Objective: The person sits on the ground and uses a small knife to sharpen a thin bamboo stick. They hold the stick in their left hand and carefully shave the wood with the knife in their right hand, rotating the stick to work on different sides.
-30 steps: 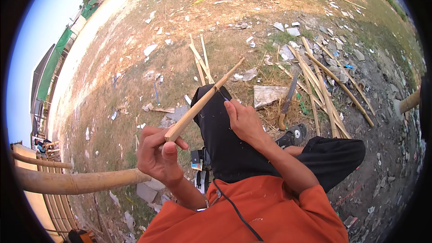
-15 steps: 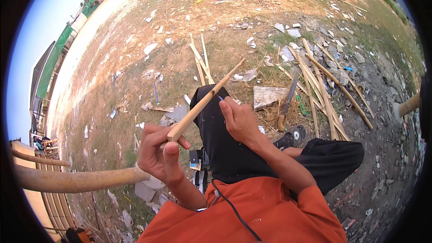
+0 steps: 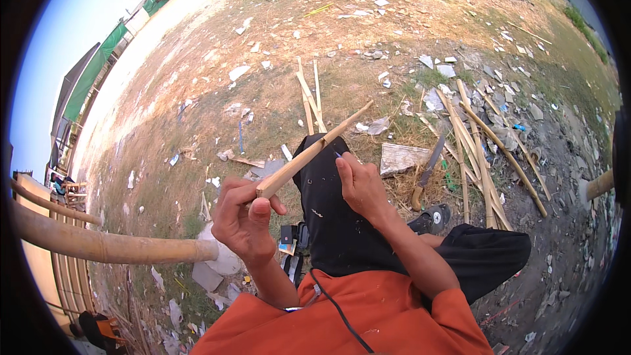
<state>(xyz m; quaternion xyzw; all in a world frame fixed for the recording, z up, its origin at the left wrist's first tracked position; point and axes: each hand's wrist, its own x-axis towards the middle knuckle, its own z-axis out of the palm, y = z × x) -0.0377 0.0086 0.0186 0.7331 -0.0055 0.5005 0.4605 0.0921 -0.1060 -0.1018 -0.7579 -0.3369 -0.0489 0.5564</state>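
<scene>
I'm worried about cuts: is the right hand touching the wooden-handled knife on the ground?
Apart: the head view shows bare ground between the right hand and the wooden-handled knife.

Our left forearm (image 3: 275, 283) points up, leaning bit to left. Our left hand (image 3: 246, 223) pinches, fingers curled, thumb (image 3: 261, 206) sticking up. Our right forearm (image 3: 417, 246) slants up and left. Our right hand (image 3: 363, 190) curled tight like fist, back of hand facing us, right thumb (image 3: 344, 169) pointing up. Our hands near each other, not touching. We sit, left knee (image 3: 319, 158) bent, right leg (image 3: 490, 250) folded out to side.
</scene>
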